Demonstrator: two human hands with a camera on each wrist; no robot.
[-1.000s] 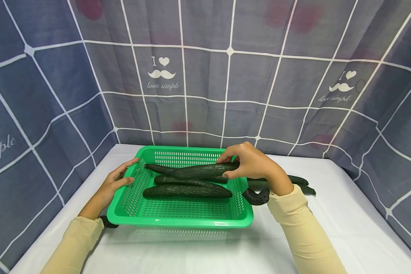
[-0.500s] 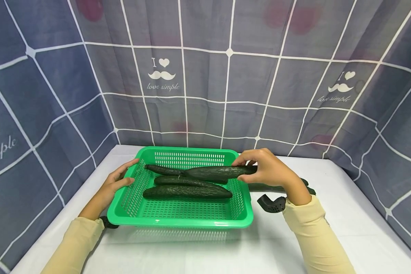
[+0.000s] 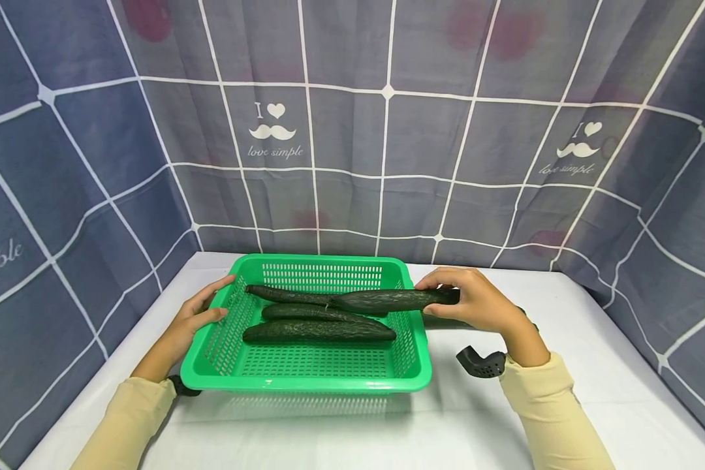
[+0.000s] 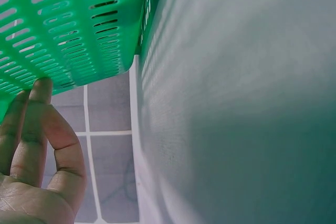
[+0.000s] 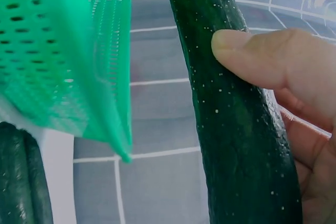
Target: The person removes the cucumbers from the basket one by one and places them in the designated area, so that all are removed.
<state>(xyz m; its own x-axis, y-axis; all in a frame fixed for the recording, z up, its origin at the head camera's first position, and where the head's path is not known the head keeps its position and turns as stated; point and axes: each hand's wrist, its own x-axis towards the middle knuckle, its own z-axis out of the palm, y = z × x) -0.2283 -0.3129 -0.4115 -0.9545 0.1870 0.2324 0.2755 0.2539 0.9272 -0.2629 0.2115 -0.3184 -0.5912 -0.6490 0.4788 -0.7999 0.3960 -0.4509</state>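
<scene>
My right hand [image 3: 472, 303] grips a dark green cucumber [image 3: 382, 300] by its right end. In the right wrist view the thumb presses on this speckled cucumber and the other fingers wrap behind. The cucumber lies level across the right rim of a green plastic basket [image 3: 305, 384], its left end over the inside. My left hand [image 3: 190, 320] holds the basket's left rim, with thumb and forefinger over the edge and other fingers against the outer wall. Several cucumbers lie lengthwise inside, the front one [image 3: 320, 331] thickest.
More cucumbers [image 5: 18, 177] lie on the white tabletop [image 3: 570, 365] right of the basket, mostly hidden behind my right hand in the head view. A grey checked curtain [image 3: 352, 130] encloses the back and both sides.
My right hand has drawn the cucumber rightward, from over the basket's inside to across the right rim. The left hand and the basket have stayed in place.
</scene>
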